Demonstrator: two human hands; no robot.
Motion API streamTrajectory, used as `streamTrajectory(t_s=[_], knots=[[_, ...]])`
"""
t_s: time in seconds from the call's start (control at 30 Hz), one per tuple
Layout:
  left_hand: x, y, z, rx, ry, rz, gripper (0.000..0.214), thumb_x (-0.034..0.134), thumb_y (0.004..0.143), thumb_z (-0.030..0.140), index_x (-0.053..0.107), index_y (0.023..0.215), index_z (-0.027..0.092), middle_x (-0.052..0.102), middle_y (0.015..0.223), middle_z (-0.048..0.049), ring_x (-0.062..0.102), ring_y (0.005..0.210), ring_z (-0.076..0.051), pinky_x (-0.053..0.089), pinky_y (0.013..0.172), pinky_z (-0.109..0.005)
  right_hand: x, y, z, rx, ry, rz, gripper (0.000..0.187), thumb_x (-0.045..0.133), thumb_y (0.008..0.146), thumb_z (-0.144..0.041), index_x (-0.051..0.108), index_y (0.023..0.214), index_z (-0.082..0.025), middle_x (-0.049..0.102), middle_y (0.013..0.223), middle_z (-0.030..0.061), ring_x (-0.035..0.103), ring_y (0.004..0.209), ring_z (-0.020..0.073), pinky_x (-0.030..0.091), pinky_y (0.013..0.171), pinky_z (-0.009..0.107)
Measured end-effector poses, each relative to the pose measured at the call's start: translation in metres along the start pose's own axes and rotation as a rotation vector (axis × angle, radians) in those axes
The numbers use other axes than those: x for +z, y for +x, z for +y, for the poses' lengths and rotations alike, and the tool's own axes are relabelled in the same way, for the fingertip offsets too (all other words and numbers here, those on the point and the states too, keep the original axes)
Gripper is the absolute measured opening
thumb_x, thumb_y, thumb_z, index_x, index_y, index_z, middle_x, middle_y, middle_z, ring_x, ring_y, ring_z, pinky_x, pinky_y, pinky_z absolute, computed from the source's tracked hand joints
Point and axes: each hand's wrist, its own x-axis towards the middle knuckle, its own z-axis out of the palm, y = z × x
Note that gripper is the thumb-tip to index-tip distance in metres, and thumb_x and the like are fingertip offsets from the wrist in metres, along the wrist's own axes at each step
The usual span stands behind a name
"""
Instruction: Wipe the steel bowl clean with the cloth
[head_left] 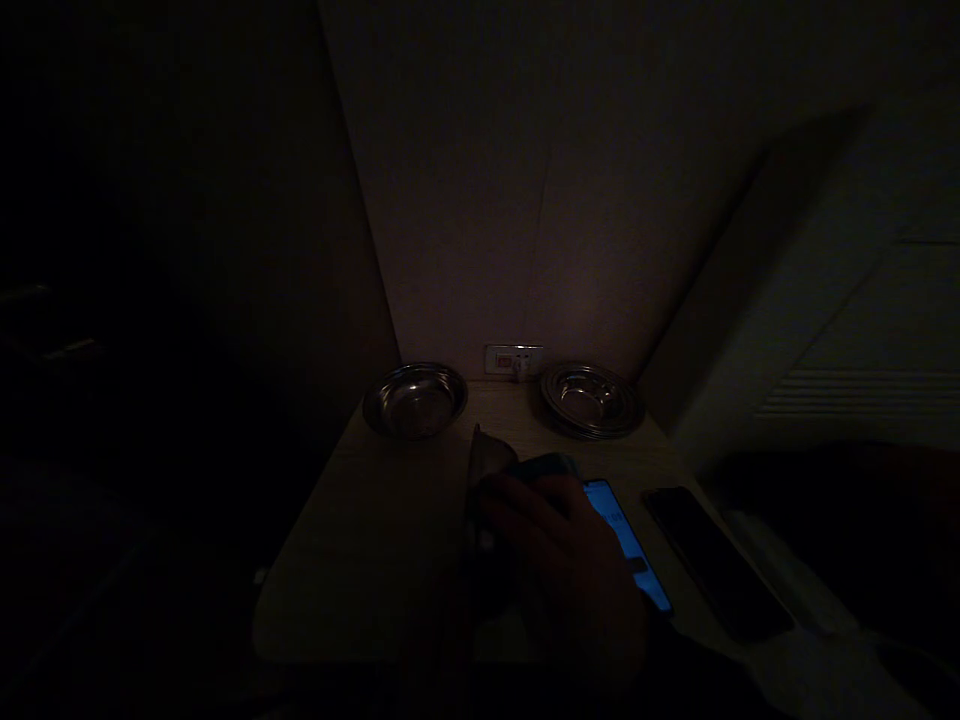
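Observation:
The picture is very dark. My right hand [559, 560] is closed, its fingers curled round a dark bluish-grey piece that looks like cloth [559, 463]. It presses this against a metal bowl [489, 455] tipped up on its edge above the table; only part of the bowl's rim and side shows. Low in the middle, a faint reddish shape seems to be my left hand [439, 630], below the bowl. Its fingers are lost in shadow.
On the wooden table [360, 530] stand a shiny metal bowl [415, 402] at the back left and stacked metal dishes [591, 400] at the back right. A lit phone [630, 545] lies beside my right hand, a dark phone [716, 560] farther right. A wall socket panel [514, 360] is behind.

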Motion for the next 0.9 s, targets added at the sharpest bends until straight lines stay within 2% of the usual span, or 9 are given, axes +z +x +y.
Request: streamTrajectory(t_s=[0.1, 0.27, 0.33, 0.47, 0.7, 0.9], knots=[[0.0, 0.001, 0.0, 0.014, -0.006, -0.012, 0.028, 0.051, 0.09, 0.034, 0.058, 0.11, 0.016, 0.06, 0.11, -0.0078, 0.06, 0.091, -0.016, 0.052, 0.078, -0.035, -0.006, 0.017, 0.001, 0.055, -0.027, 0.02, 0.038, 0.045, 0.082, -0.007, 0.064, 0.113, -0.016, 0.065, 0.119, 0.0043, 0.051, 0.089, 0.0235, 0.053, 0.07, 0.037], [-0.001, 0.002, -0.001, 0.027, -0.006, -0.017, 0.028, 0.05, 0.09, 0.034, 0.058, 0.11, 0.017, 0.06, 0.111, -0.0082, 0.06, 0.092, -0.016, 0.052, 0.079, -0.036, -0.006, 0.002, -0.009, -0.012, -0.071, 0.02, 0.038, 0.048, 0.084, -0.01, 0.061, 0.119, -0.02, 0.064, 0.12, 0.0034, 0.052, 0.088, 0.0228, 0.05, 0.062, 0.032], [-0.002, 0.002, -0.001, 0.025, -0.005, -0.028, 0.028, 0.051, 0.09, 0.034, 0.058, 0.11, 0.017, 0.06, 0.111, -0.0081, 0.06, 0.092, -0.017, 0.052, 0.08, -0.036, -0.006, 0.007, -0.006, -0.018, -0.03, 0.003, 0.038, 0.048, 0.082, -0.009, 0.062, 0.116, -0.018, 0.064, 0.12, 0.0033, 0.051, 0.086, 0.0225, 0.05, 0.063, 0.033], [-0.003, 0.003, 0.0, 0.019, -0.002, -0.039, 0.027, 0.05, 0.09, 0.034, 0.059, 0.109, 0.017, 0.061, 0.109, -0.0076, 0.06, 0.091, -0.016, 0.052, 0.078, -0.035, -0.003, 0.024, 0.002, 0.08, -0.013, 0.012, 0.039, 0.047, 0.078, -0.005, 0.064, 0.112, -0.014, 0.066, 0.117, 0.0052, 0.05, 0.086, 0.0227, 0.051, 0.069, 0.036], [-0.002, 0.003, -0.001, 0.007, 0.004, -0.034, 0.028, 0.05, 0.09, 0.034, 0.058, 0.11, 0.017, 0.06, 0.111, -0.0083, 0.06, 0.092, -0.016, 0.052, 0.079, -0.036, -0.002, -0.002, -0.013, -0.044, -0.08, 0.047, 0.034, 0.049, 0.084, -0.013, 0.063, 0.115, -0.018, 0.065, 0.119, 0.003, 0.05, 0.086, 0.0223, 0.049, 0.061, 0.032], [0.001, 0.008, 0.002, 0.003, -0.015, -0.055, 0.028, 0.051, 0.09, 0.034, 0.058, 0.11, 0.016, 0.06, 0.11, -0.0079, 0.06, 0.092, -0.017, 0.052, 0.079, -0.036, -0.002, 0.026, 0.003, 0.074, -0.075, -0.004, 0.039, 0.049, 0.079, -0.007, 0.064, 0.115, -0.014, 0.066, 0.117, 0.0054, 0.05, 0.089, 0.024, 0.05, 0.071, 0.037]])
